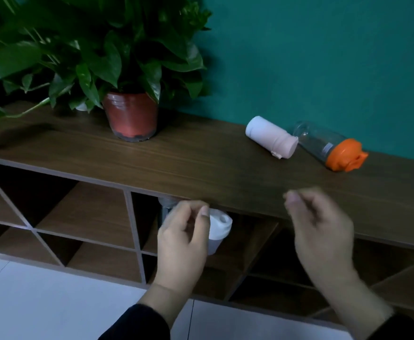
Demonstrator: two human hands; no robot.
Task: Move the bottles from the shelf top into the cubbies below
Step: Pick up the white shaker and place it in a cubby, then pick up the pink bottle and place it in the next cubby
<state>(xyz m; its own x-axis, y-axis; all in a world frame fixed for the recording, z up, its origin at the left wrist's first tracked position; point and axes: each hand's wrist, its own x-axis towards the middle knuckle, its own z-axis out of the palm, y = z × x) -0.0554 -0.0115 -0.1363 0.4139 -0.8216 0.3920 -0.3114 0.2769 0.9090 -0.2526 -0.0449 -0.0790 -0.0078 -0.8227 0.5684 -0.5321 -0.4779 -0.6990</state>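
Two bottles lie on their sides on the brown shelf top (176, 158) at the right: a white and pale pink bottle (271, 136) and a clear bottle with an orange lid (328, 146), touching each other. A white bottle (219, 227) stands upright in a cubby below, and a clear bottle top (166, 204) shows behind it. My left hand (181, 241) is in front of that cubby with loosely curled fingers, its thumb beside the white bottle's lid, not wrapped around it. My right hand (323, 236) hovers blurred before the shelf's front edge, holding nothing.
A leafy plant in a red-brown pot (131, 116) stands on the shelf top at the left. The shelf below is split into square and diagonal cubbies (90, 217). A green wall (323, 57) backs the shelf. White floor (29, 290) lies in front.
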